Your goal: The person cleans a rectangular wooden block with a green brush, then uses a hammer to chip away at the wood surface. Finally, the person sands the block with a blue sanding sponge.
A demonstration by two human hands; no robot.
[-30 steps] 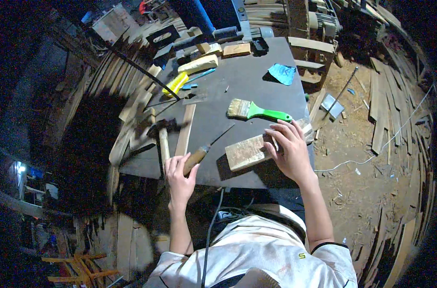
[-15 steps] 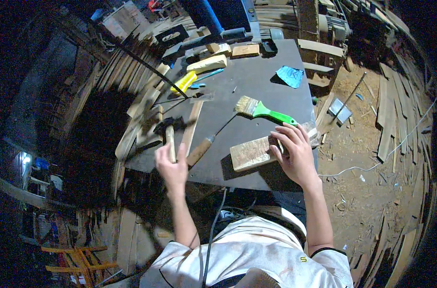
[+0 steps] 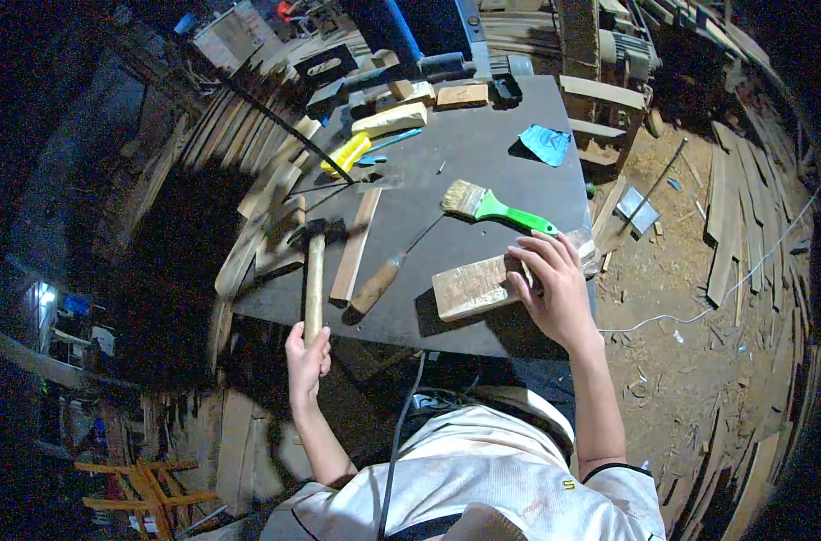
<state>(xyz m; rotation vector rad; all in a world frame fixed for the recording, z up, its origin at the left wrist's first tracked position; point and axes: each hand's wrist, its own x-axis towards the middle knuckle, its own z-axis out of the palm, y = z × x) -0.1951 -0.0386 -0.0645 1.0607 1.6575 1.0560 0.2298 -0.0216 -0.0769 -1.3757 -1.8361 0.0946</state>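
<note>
My left hand point(image 3: 308, 365) is closed around the lower end of the wooden handle of a hammer point(image 3: 315, 284), whose dark head points away at the table's left side. With fingers over its top and far edge, my right hand point(image 3: 557, 293) grips a wooden block point(image 3: 472, 288) near the table's right edge. Just beyond that block lies a paintbrush point(image 3: 510, 216) with a green handle and pale bristles. Between my hands rest a chisel-like tool point(image 3: 377, 287) with a thin metal shaft and wooden handle, and a flat wooden strip point(image 3: 356, 248).
The dark table point(image 3: 483, 162) carries a yellow object point(image 3: 345, 155), a blue pen-like stick point(image 3: 397, 138), several wood blocks point(image 3: 389, 120) and a blue scrap point(image 3: 546, 144). Planks point(image 3: 731, 207) and a white cable point(image 3: 690, 317) lie on the dusty floor at right.
My left hand has slid down the hammer handle toward me, from near its middle to its lower end. My right hand and the wooden block have stayed put.
</note>
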